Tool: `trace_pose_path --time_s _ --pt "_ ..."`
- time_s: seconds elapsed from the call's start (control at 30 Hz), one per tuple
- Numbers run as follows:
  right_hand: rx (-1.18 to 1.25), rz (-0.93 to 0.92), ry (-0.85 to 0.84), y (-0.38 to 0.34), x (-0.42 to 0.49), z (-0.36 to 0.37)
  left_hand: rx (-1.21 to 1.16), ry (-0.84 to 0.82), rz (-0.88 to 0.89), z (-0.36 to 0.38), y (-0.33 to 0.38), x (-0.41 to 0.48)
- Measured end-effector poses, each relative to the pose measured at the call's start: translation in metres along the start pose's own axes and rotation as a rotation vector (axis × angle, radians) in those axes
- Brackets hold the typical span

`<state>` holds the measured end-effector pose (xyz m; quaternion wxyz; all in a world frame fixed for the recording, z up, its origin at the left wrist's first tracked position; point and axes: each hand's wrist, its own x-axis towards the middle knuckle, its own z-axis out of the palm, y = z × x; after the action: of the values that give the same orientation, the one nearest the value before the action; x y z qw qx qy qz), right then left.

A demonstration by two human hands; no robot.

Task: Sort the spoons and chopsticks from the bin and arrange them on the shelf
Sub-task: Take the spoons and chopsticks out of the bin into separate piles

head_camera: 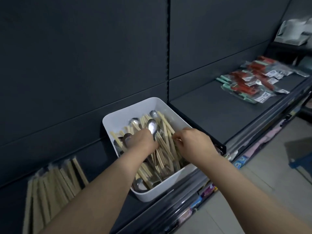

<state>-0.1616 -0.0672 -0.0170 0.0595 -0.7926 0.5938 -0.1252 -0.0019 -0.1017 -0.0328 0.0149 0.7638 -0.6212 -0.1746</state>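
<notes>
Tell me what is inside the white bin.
Pale chopsticks and several metal spoons lie mixed inside the white bin. The left hand and right hand reach in and cover part; the bottom under the pile is hidden.

Dim, low-contrast frame with wide-angle bending and blur at the edges.

Light is weak and diffuse, apparently from above and behind the camera; the dark shelf and its back panels absorb most of it. The white bin is the brightest surface, its inner walls mildly washed out. A raised spoon carries a soft highlight on its bowl. The chopsticks in the bin are fairly sharp, with soft shadow between them. The chopstick bundles at the shelf's left end are smeared; the packets toward its right end are soft. The shelf's front edge bows with lens distortion.
</notes>
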Motion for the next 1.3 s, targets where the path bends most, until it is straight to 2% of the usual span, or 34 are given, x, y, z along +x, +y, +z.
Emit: trace_pose_path --time_s 0.17,0.3,0.4,0.47,0.57,0.7,0.83,0.93,1.03,1.13,1.3 --pt "0.032 -0.035 -0.164 0.002 0.039 0.015 -0.312 -0.05 -0.102 -0.003 -0.016 0.006" --pt "0.006 -0.102 -0.259 -0.007 0.061 0.024 -0.405 0.178 -0.182 -0.015 -0.025 0.001" --pt "0.073 -0.226 -0.296 -0.024 0.07 0.026 -0.521 0.357 -0.24 -0.024 -0.028 -0.007" --pt "0.038 -0.305 -0.402 -0.039 0.066 0.028 -0.549 0.397 -0.278 -0.027 -0.029 -0.012" --pt "-0.193 -0.371 -0.518 -0.054 0.061 0.036 -0.542 0.394 -0.316 -0.025 -0.032 -0.02" --pt "-0.238 -0.359 -0.525 -0.052 0.067 0.036 -0.563 0.398 -0.363 -0.021 -0.036 -0.028" --pt "0.011 -0.23 -0.504 -0.04 0.072 0.027 -0.582 0.439 -0.366 -0.023 -0.039 -0.032" --pt "0.194 -0.168 -0.424 -0.034 0.076 0.018 -0.598 0.472 -0.378 -0.025 -0.038 -0.036" --pt "0.322 -0.152 -0.37 -0.033 0.081 0.008 -0.626 0.507 -0.392 -0.026 -0.035 -0.041" --pt "0.415 -0.168 -0.403 -0.033 0.083 0.004 -0.636 0.522 -0.41 -0.026 -0.032 -0.048" --pt "0.267 -0.287 -0.463 -0.024 0.077 0.017 -0.654 0.517 -0.435 -0.021 -0.031 -0.057"
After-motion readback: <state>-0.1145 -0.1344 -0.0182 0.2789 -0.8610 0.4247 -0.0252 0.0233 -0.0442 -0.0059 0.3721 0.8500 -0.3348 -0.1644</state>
